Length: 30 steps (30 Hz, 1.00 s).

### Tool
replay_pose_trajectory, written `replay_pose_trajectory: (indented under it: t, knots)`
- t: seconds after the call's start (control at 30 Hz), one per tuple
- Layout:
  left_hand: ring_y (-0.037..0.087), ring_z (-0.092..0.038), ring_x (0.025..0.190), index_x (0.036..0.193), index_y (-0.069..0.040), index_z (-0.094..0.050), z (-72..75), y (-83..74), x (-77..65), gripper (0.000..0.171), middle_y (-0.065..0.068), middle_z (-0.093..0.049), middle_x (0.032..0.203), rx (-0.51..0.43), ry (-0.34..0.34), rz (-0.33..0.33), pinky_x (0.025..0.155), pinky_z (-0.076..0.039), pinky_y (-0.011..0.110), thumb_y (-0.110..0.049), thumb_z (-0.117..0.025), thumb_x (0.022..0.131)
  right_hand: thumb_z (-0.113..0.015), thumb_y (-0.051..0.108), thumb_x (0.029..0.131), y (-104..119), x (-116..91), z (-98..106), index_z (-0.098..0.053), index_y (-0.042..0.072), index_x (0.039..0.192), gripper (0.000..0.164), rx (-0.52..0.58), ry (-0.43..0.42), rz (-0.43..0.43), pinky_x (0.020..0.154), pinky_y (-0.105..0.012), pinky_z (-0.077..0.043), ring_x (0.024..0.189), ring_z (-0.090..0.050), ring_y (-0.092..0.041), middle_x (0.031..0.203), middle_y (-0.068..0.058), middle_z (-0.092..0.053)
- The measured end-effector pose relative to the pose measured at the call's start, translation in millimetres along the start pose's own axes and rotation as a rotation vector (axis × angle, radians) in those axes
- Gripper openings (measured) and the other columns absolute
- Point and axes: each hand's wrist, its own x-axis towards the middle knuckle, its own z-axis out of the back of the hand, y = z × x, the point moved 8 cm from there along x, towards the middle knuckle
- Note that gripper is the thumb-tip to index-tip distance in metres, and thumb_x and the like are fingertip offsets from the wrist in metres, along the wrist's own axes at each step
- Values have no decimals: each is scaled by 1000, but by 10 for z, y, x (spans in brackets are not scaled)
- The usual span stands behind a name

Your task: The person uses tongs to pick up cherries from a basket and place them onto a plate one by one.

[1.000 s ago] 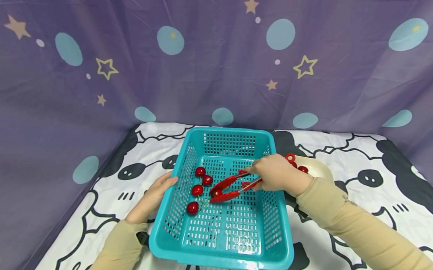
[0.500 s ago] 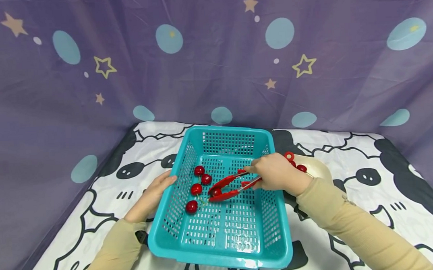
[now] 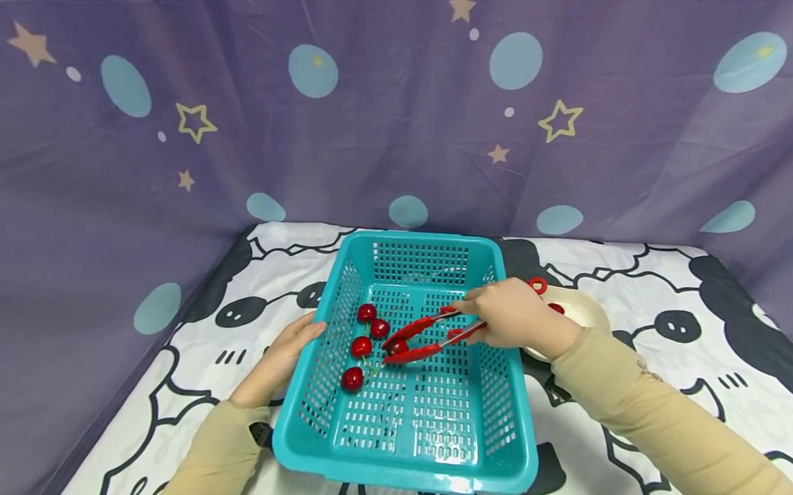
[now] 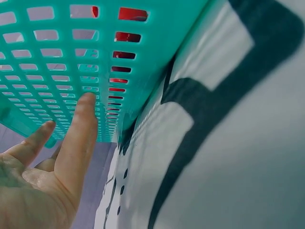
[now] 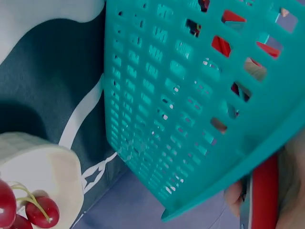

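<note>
My right hand (image 3: 515, 315) grips red-and-metal tongs (image 3: 433, 334) over the turquoise basket (image 3: 407, 483). One cherry (image 3: 397, 346) lies between the tongs' red tips, near the basket floor; I cannot tell how firmly it is pinched. Several other cherries (image 3: 352, 379) lie left of the tips in the basket, at least one with a green stem. My left hand (image 3: 278, 363) rests against the basket's left side, its extended fingers (image 4: 81, 129) touching the perforated outer wall in the left wrist view. In the right wrist view, the tongs' red handle (image 5: 264, 191) shows beneath the rim.
A cream bowl (image 3: 585, 309) stands right of the basket, partly behind my right forearm. It holds several stemmed cherries (image 5: 42, 212). A black-and-white cartoon cloth (image 3: 196, 374) covers the table. A purple curtain (image 3: 391, 129) hangs behind.
My right hand and the tongs have shifted slightly right, covering more of the bowl's cherries. The tips remain around the same cherry. My left hand stays at the basket's side.
</note>
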Motion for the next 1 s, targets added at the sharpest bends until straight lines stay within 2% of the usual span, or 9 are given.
replay_pose_trajectory:
  t: [0.23,0.33,0.6,0.87,1.0]
  knots:
    - [36,-56,111,146,-2,-17,2,10,-2,62,35,-36,137,0,12,3,87,-53,49,-35,-39,99,-80,42,67,-71,-22,66,-69,19,113,53,-14,-19,-19,41,-22,-37,55,-52,-8,80,8,-64]
    - [37,-55,112,147,-3,-18,0,4,4,63,34,-36,138,0,12,2,87,-53,49,-36,-40,99,-80,41,66,-82,-32,81,-69,19,113,53,-20,-27,-21,41,-22,-37,56,-52,-8,78,9,-64]
    - [34,-58,108,146,0,-17,-7,13,-11,62,37,-36,136,-7,15,-1,85,-54,50,-33,-39,99,-80,40,67,-105,-78,100,-69,18,113,53,-4,-61,-16,45,-25,-46,68,-64,-15,97,3,-71]
    - [38,-55,113,147,-3,-16,0,12,-10,63,35,-35,138,12,9,10,87,-53,50,-35,-40,98,-79,41,68,-206,-169,112,-68,17,114,52,8,-105,-43,51,-31,-51,76,-66,-17,99,-1,-72]
    - [35,-56,111,147,-3,-16,4,9,-7,63,35,-35,138,21,1,17,87,-53,49,-35,-40,98,-79,42,68,-256,-213,113,-68,15,114,55,26,-123,-64,50,-29,-50,74,-66,-17,100,-2,-71]
